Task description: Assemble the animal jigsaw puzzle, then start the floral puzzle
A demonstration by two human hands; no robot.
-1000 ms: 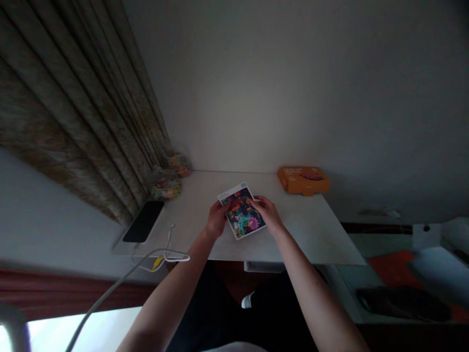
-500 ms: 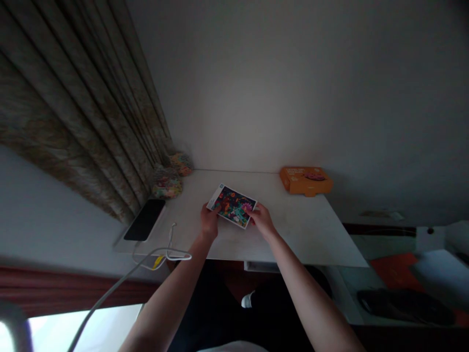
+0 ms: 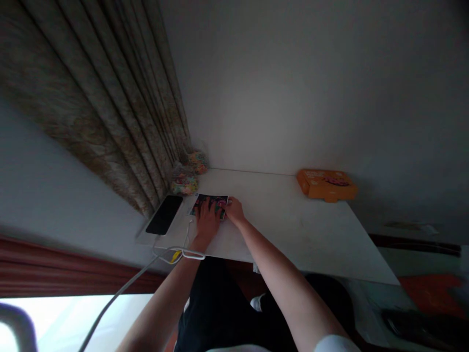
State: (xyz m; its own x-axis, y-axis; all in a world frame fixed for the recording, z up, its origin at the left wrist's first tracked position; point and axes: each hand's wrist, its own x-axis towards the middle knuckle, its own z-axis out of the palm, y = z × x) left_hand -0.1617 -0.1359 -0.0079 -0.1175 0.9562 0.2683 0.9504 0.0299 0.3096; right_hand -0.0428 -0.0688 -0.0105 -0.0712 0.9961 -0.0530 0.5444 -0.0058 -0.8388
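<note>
- Head view: flat rectangular dark floral-printed piece with white border [image 3: 215, 199] on white tabletop [image 3: 293, 230], left of centre.
- Left hand [image 3: 207, 219] spread flat over it, hiding much of the print.
- Right hand [image 3: 234, 211] at its right edge, fingers curled; can't tell if pinching.
- Black rectangular phone [image 3: 164, 215] just left.
- Clear plastic bags of multicoloured bits [image 3: 185, 183] behind, by patterned beige curtain [image 3: 120, 112].
- Pale thin cable [image 3: 128, 283] overlaps left forearm.
- Orange cardboard box [image 3: 327, 186] far right, well apart.
</note>
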